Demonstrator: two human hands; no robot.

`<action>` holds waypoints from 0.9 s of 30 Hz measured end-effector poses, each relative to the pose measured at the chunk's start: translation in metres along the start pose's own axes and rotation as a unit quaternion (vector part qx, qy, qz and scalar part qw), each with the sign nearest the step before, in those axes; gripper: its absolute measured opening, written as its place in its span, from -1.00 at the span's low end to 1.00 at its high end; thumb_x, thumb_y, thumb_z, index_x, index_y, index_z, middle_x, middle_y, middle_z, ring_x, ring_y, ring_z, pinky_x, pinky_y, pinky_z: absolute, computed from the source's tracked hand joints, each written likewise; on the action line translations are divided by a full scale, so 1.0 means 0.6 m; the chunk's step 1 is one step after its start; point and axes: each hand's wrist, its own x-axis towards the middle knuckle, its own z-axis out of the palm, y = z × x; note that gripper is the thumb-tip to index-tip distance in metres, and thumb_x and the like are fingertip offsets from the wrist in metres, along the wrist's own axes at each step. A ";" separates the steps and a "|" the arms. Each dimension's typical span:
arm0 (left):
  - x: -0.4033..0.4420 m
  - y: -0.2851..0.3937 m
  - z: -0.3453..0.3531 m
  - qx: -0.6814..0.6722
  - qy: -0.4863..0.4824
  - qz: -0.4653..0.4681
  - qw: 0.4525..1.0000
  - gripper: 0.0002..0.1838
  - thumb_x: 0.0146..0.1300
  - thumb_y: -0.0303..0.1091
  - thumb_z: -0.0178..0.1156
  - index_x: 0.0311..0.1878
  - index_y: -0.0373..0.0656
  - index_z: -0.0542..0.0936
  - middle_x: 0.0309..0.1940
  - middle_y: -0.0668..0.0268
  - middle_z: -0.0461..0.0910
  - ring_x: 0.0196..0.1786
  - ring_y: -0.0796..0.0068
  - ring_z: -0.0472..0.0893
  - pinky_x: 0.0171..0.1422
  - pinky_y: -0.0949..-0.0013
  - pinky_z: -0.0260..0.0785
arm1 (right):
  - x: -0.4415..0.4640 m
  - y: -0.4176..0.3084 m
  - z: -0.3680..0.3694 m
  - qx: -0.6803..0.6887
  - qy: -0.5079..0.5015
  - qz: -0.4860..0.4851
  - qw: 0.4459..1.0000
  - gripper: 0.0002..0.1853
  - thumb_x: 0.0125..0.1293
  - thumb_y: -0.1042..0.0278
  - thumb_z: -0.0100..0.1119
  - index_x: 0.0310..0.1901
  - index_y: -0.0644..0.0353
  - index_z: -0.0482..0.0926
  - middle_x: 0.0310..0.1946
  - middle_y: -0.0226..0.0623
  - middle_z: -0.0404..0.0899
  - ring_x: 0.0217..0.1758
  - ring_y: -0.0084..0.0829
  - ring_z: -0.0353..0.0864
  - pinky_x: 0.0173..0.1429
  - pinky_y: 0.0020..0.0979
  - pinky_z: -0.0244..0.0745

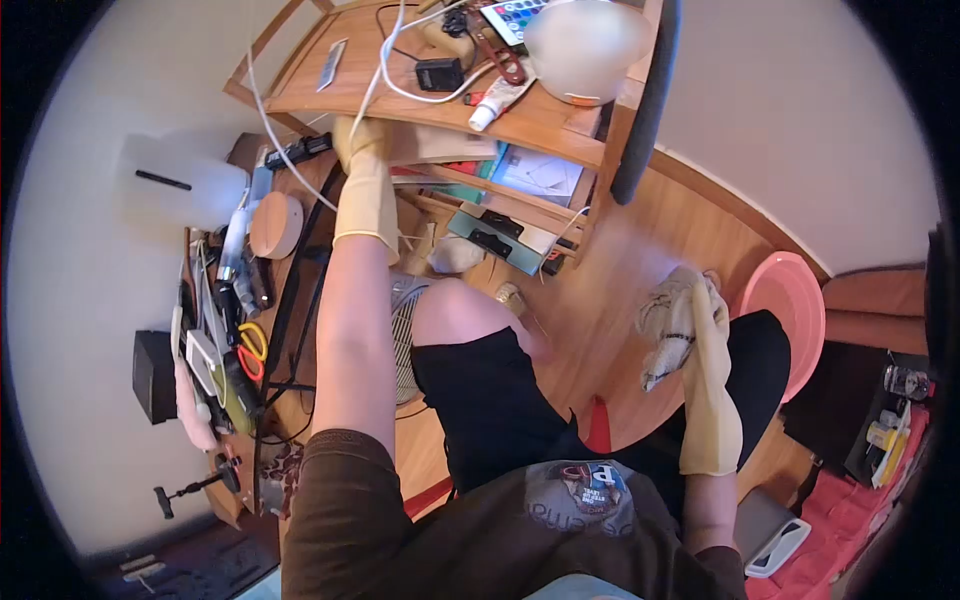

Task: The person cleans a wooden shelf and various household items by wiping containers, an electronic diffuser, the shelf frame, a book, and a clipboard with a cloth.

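My left hand [362, 145], in a cream rubber glove, reaches to the front edge of a wooden shelf unit [400, 104], just below its top board. A white cable [366, 103] runs across in front of this hand. Its fingers are blurred and partly hidden, so their grip does not show. Lower right, over the floor, my right hand [706, 310] wears a matching glove. It is closed on a crumpled grey cloth [668, 322], which hangs down beside my knee.
A white rounded object [588, 48], a white-capped tube [500, 100] and a black adapter [440, 74] sit on the top board. Books and folders fill the shelf below. A pink basin [790, 300] stands right; scissors [252, 350] lie among tools left.
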 end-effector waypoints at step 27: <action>-0.260 0.271 0.172 -0.202 -0.536 -0.025 0.819 -0.33 0.26 -0.01 0.26 0.33 -0.30 0.61 0.15 -0.17 0.69 0.24 -0.06 0.69 0.36 0.09 0.49 | 0.167 -0.026 0.236 -0.487 -0.237 -0.252 0.802 -0.52 0.27 0.37 0.33 0.23 0.20 0.54 0.10 0.08 0.63 0.19 0.08 0.65 0.27 -0.05 0.59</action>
